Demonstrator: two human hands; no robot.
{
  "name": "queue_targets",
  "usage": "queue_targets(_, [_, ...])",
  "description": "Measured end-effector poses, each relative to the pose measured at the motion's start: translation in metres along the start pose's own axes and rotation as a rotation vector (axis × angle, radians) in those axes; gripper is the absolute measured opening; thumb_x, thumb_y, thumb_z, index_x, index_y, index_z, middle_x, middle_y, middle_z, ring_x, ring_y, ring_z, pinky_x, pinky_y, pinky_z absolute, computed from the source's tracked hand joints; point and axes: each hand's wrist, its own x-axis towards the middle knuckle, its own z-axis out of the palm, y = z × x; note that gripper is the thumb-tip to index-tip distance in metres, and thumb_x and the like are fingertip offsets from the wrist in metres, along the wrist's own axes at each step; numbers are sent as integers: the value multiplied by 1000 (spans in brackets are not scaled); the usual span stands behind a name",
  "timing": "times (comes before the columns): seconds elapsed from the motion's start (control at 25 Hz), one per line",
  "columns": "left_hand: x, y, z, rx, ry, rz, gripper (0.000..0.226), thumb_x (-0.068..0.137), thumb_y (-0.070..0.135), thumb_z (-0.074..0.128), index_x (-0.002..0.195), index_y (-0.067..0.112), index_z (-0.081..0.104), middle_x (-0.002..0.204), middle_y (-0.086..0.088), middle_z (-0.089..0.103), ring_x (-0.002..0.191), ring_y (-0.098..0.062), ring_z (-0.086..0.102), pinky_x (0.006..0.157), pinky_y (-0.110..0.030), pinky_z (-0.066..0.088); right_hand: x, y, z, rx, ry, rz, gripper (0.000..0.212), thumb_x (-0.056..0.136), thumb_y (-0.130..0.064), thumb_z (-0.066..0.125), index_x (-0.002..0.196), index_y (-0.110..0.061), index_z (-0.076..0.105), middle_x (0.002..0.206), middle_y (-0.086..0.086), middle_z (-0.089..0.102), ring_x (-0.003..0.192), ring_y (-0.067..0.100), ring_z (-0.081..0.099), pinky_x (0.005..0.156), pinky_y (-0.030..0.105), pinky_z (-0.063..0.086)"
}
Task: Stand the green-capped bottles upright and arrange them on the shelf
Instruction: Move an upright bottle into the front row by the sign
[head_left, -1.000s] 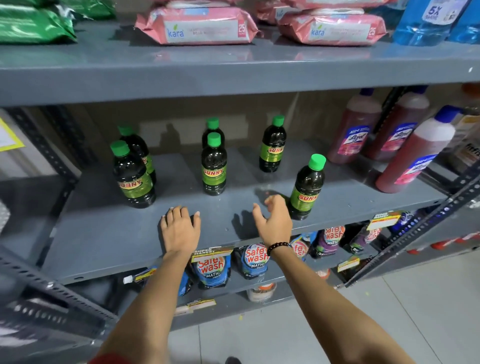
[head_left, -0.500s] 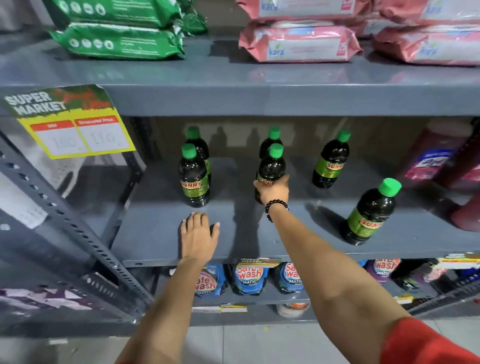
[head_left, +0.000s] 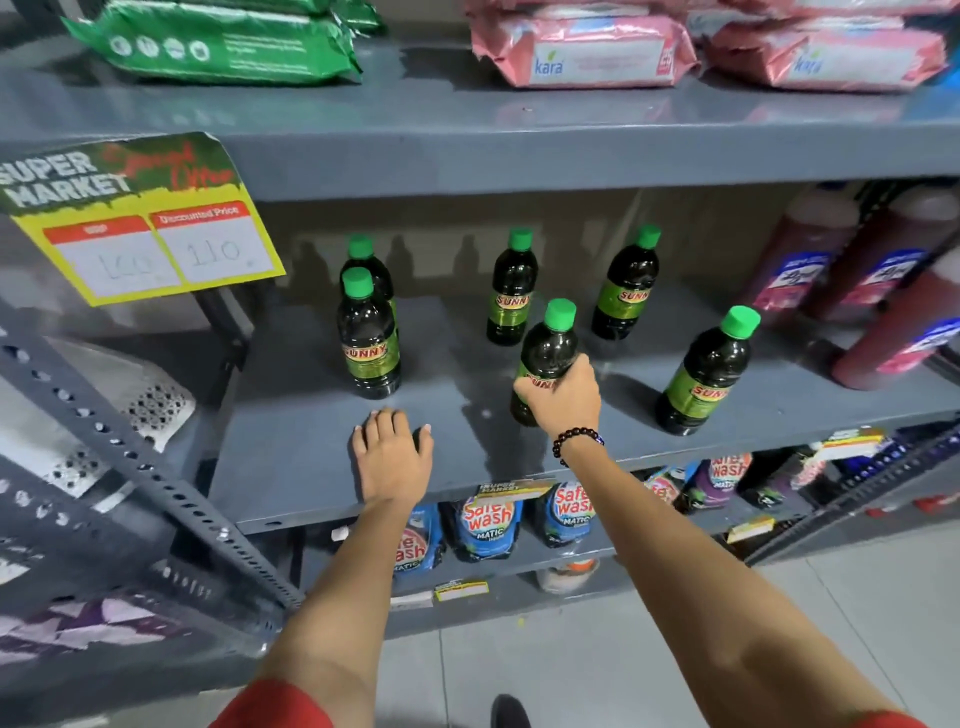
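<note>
bottles (head_left: 368, 343): six, dark, green caps, upright | shelf (head_left: 311, 447): grey | one front-centre, others scattered

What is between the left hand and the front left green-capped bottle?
Only bare grey shelf separates the left hand from the front left bottle, in the head view.

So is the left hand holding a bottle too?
No, the left hand lies flat and empty on the shelf, while only the right hand grips a green-capped bottle.
</note>
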Motion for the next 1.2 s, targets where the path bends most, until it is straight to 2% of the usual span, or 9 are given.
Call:
queue_targets(0.16, [0,-1,1,-11,-31,-1,53,83,37,30,100,-6,57,102,-27,64,98,-41,58,90,-51,44,-22,6,-10,2,31,-6,43,63,-22,76,96,-11,50,102,10,59,86,23,54,73,26,39])
queue_targets(0.32, [1,-3,5,-17,-19,2,38,87,27,51,103,-7,56,106,-29,62,103,-42,55,93,-53,40,-26,12,-14,-19,-5,-9,48,64,-21,77,103,-8,52,103,12,61,93,28,61,72,29,41])
queue_targets(0.48, [1,-4,6,-30,-15,-3,38,85,27,52,101,-7,57,106,-29,63,103,-42,55,93,-54,41,-36,14,-16,36,42,-60,69,63,-32,84,115,-6,48,99,-5,52,97,16,54,84,28,46])
queue_targets(0.6, [2,-4,4,-58,-3,6,36,86,25,57,103,-7,57,111,-29,62,108,-43,53,95,-56,38,-61,28,-11,-14,187,-46,54,71,-43,77,97,-12,42,93,3,47,85,19,49,74,32,45])
queue_targets(0.76, [-1,-15,-4,-43,24,-15,37,86,27,56,103,-6,57,110,-28,62,110,-43,52,95,-56,39,-87,40,16,-174,-3,-137,35,83,-44,64,84,-17,42,76,0,50,69,22,51,59,32,41])
queue_targets(0.84, [-1,-27,-12,-36,29,-48,42,87,33,45,101,-5,58,108,-27,63,110,-42,53,94,-56,40,-89,33,36,-250,-118,-237,30,87,-42,59,91,-13,50,82,2,56,75,23,56,64,34,46])
queue_targets(0.92, [1,-44,-21,-20,48,-95,41,87,31,46,102,-5,57,110,-28,62,111,-43,52,95,-56,38,-84,12,58,-240,-212,-301,31,90,-37,57,104,-9,54,101,8,60,93,25,59,73,34,47])
queue_targets(1.08, [3,-82,-34,28,55,-170,39,85,25,60,106,-8,56,114,-31,60,115,-44,49,98,-58,35,-64,-50,106,-80,-358,-265,58,85,-28,66,133,-3,43,132,16,50,125,30,48,103,38,41])
queue_targets(1.2, [4,-96,-34,62,20,-196,42,84,26,60,109,-8,55,115,-30,59,116,-44,48,98,-57,35,-47,-81,136,32,-373,-143,62,76,-21,76,126,-1,47,126,20,55,119,34,54,97,37,46])
